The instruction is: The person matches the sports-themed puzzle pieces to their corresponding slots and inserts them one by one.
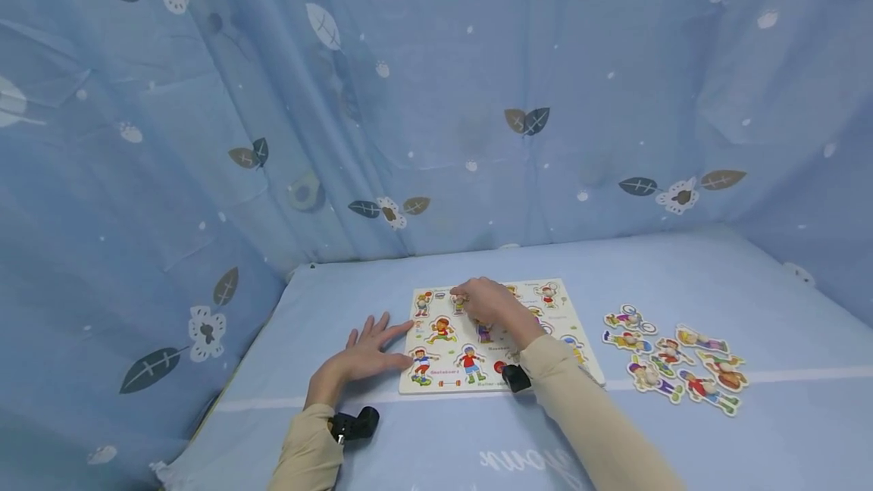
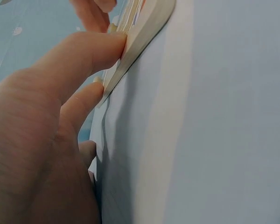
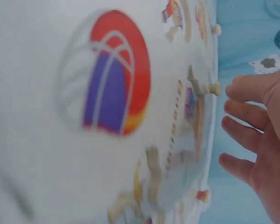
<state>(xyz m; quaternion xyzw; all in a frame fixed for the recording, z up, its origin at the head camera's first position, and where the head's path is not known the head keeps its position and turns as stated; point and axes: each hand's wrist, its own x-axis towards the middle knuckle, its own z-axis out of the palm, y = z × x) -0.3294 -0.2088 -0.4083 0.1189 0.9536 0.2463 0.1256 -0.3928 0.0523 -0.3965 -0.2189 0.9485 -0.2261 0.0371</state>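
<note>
**Head view: a peg puzzle board steadied by one hand, worked by the other**

Head view shows you the puzzle board (image 1: 501, 336) lying flat on the blue-covered table (image 1: 682, 271), near the middle and just in front of you. Judge it a thin, stiff, light slab, probably wood: the left wrist view shows its pale edge (image 2: 140, 42) straight and unbending, so it should slide easily on the cloth unless you pin it.

Your left hand (image 1: 364, 354) lies released on the cloth, fingers straight, with fingertips (image 2: 114, 44) pressed against the board's left edge. Your right hand (image 1: 487, 301) reaches over the upper middle of the board with fingers bent down to a figure piece there; whether it actually pinches the piece or its peg, you cannot tell from these views.

The pieces look flat, rigid and light. Small knob pegs (image 3: 214, 88) stand up from them in the right wrist view, and those are the natural place to take hold, between thumb and forefinger; the smooth printed faces offer little grip.

As a tray, the board holds several figures seated in its cut-outs (image 1: 443, 330). A cluster of loose figure pieces (image 1: 678, 358) lies on the table well apart to the right. Blue leaf-print curtains (image 1: 436, 97) hang around the table.
</note>
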